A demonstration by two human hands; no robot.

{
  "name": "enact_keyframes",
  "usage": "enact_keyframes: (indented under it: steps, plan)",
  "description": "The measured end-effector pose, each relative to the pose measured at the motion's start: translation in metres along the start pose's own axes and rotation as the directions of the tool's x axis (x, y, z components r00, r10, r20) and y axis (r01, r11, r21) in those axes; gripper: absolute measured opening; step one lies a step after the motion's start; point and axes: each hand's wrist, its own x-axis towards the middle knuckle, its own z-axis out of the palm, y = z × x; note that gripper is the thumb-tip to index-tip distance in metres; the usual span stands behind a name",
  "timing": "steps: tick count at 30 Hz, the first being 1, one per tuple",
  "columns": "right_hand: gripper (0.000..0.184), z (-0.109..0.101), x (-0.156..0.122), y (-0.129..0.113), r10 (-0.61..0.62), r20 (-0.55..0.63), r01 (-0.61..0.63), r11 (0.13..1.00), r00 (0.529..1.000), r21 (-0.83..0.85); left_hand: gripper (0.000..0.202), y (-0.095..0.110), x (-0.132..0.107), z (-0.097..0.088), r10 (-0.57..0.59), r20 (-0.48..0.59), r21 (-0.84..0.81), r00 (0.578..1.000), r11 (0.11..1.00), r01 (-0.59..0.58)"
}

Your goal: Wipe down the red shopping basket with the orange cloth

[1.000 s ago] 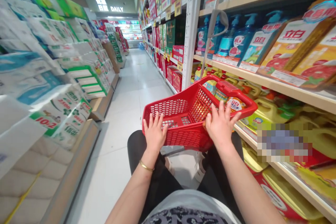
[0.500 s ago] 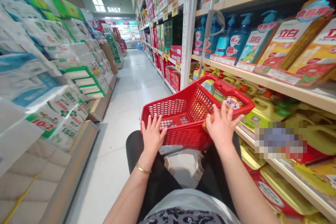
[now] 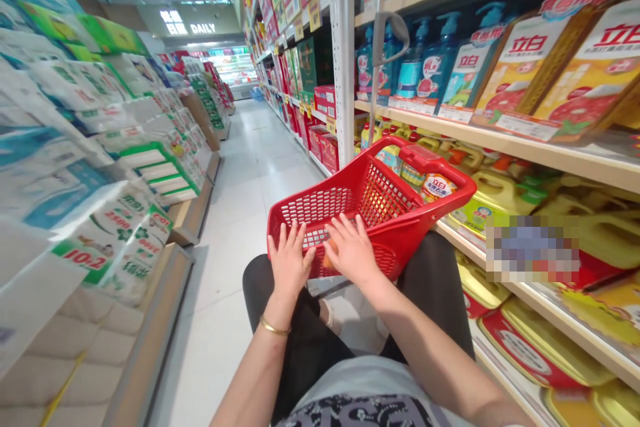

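A red plastic shopping basket (image 3: 380,240) with lattice sides stands tilted between my knees, its raised handle end at the right. My left hand (image 3: 291,260) rests at the basket's near left rim, fingers spread. Over the near side, close by, lies my right hand (image 3: 351,250), its fingers stretched out and apart. A small orange patch shows beside the right thumb; what it is cannot be made out. The part of the basket's near rim under both hands is hidden.
At the right, a shelf (image 3: 565,153) holds pump bottles (image 3: 443,67), large detergent bottles (image 3: 520,73) and yellow jugs (image 3: 493,203). Stacked tissue packs (image 3: 113,240) line the left side on a low platform (image 3: 150,340). A pale tiled aisle (image 3: 240,160) runs between them.
My right hand has moved left along the near side of the basket, away from the handle end and closer to my left hand. The left hand stays at the rim.
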Motion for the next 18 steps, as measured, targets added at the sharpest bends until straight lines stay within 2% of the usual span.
enact_keyframes:
  steps: [4, 6, 8, 11, 14, 16, 18]
  plan:
    - [0.048, -0.042, -0.010, 0.054, 0.204, -0.164, -0.227, 0.964, 0.965, -0.138, 0.069, 0.000, 0.000, 0.001, -0.003, -0.016, -0.016, 1.000, 1.000, 0.002]
    - [0.052, -0.049, -0.008, 0.064, 0.241, -0.192, -0.275, 0.946, 0.951, -0.173, 0.070, 0.000, 0.000, 0.002, -0.006, -0.016, -0.019, 1.000, 1.000, 0.006]
    - [0.055, -0.041, -0.004, 0.055, 0.230, -0.160, -0.256, 0.953, 0.960, -0.163, 0.070, 0.001, 0.000, 0.002, -0.015, -0.010, -0.012, 1.000, 1.000, 0.015]
    - [0.059, -0.010, 0.004, 0.016, 0.131, -0.048, -0.135, 0.987, 0.990, -0.092, 0.070, 0.002, 0.001, 0.001, -0.021, -0.002, -0.001, 1.000, 1.000, 0.021]
    - [0.059, 0.016, 0.009, -0.019, -0.001, 0.042, 0.002, 1.000, 0.999, -0.018, 0.070, 0.002, 0.001, -0.001, -0.017, 0.000, -0.007, 1.000, 1.000, 0.017]
    - [0.058, 0.019, 0.009, -0.024, -0.054, 0.056, 0.054, 0.999, 0.997, 0.005, 0.069, 0.000, 0.000, -0.002, -0.001, 0.009, -0.026, 1.000, 1.000, 0.002]
    - [0.054, 0.008, 0.005, -0.011, -0.054, 0.032, 0.054, 0.999, 0.998, -0.005, 0.067, -0.005, -0.003, -0.002, 0.021, 0.026, -0.062, 0.999, 0.998, -0.020]
